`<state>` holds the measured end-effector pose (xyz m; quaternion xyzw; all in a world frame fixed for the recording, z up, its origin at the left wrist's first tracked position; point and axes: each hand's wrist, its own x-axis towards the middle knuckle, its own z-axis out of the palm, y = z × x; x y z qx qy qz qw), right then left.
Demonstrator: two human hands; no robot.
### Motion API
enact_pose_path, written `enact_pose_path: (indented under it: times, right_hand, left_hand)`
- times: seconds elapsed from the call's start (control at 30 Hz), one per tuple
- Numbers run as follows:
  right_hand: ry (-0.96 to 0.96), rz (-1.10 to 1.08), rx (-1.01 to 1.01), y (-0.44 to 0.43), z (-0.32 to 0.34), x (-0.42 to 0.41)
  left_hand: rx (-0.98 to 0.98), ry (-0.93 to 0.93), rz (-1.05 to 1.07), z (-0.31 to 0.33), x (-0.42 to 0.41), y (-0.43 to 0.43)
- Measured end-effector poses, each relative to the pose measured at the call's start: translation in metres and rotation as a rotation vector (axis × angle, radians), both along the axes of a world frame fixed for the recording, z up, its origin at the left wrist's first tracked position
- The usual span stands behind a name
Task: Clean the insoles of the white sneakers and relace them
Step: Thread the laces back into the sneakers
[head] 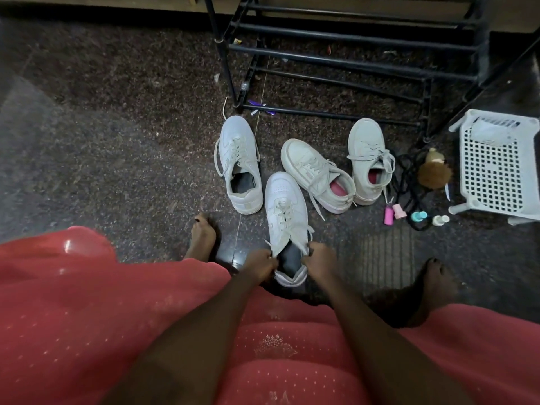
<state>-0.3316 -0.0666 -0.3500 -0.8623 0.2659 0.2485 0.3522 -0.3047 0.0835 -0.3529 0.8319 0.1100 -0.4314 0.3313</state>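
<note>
Now we grip the nearest white sneaker [287, 226] on the floor | left hand [261, 265] and right hand [316, 259] fingers clamped on the collar, one each side, dark insole [289, 258] between them | best: spread the opening wide, then pinch the insole's heel edge and lift.

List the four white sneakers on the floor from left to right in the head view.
Dark-insole sneaker standing alone → sneaker held by both hands → tilted pink-lined sneaker → upright pink-lined sneaker.
</note>
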Motion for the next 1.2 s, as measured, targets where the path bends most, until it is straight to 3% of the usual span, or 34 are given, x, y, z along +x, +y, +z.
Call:
enact_pose_path:
  times: [0.3, 0.67, 0.77, 0.83, 0.97, 1.07, 1.2]
  right_hand:
    - [-0.142, -0.049, -0.084, -0.007, 0.001, 0.077]
    - [-0.218, -0.154, -0.187, -0.012, 0.007, 0.152]
    - [-0.418, 0.078, -0.381, 0.009, 0.015, 0.144]
    - [-0.53, 0.302, -0.377, 0.028, 0.019, 0.139]
    - [-0.347, 0.517, -0.186, 0.07, 0.023, 0.137]
    - [-0.146, 0.572, -0.147, 0.086, 0.02, 0.134]
    - [-0.183, 0.524, -0.127, 0.088, 0.023, 0.12]
  left_hand:
    - [0.017, -0.26, 0.056, 0.003, 0.069, -0.024]
    - [-0.025, -0.417, 0.09, 0.019, 0.14, -0.044]
    - [0.049, -0.595, 0.182, 0.027, 0.136, -0.026]
    - [0.155, -0.654, 0.23, 0.025, 0.135, -0.011]
    - [0.305, -0.472, 0.328, 0.011, 0.138, 0.012]
    - [0.266, -0.345, 0.4, 0.009, 0.14, 0.021]
    - [0.207, -0.315, 0.391, 0.014, 0.125, 0.026]
